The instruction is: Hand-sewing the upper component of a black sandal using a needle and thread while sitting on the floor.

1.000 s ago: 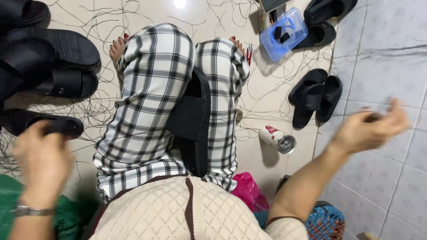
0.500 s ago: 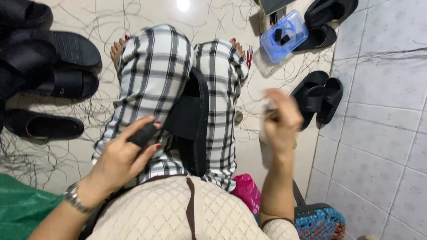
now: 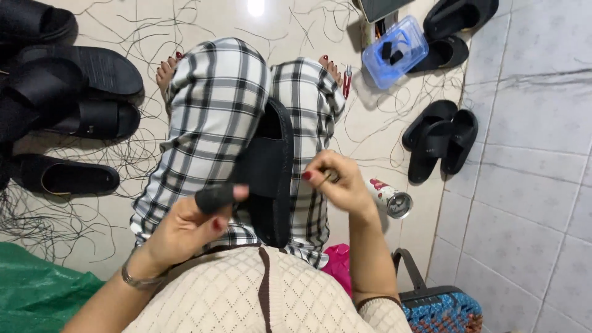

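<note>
Head view: left hand (image 3: 185,228) grips black strap (image 3: 216,197); right hand (image 3: 339,182) pinches thin tool (image 3: 325,179) beside sandal (image 3: 268,172) on lap.

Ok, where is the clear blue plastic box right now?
In the head view, the blue plastic box sits on the floor at upper right, beyond the person's right foot, next to a black sandal.

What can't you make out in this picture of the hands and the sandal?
Head view only:
- What the right hand pinches: too small, hidden by its fingers.
- The sandal sole's near end: hidden behind the sweater.
- The strap piece in the left hand: partly covered by the thumb.
- The basket: cut off by the bottom edge.
</note>
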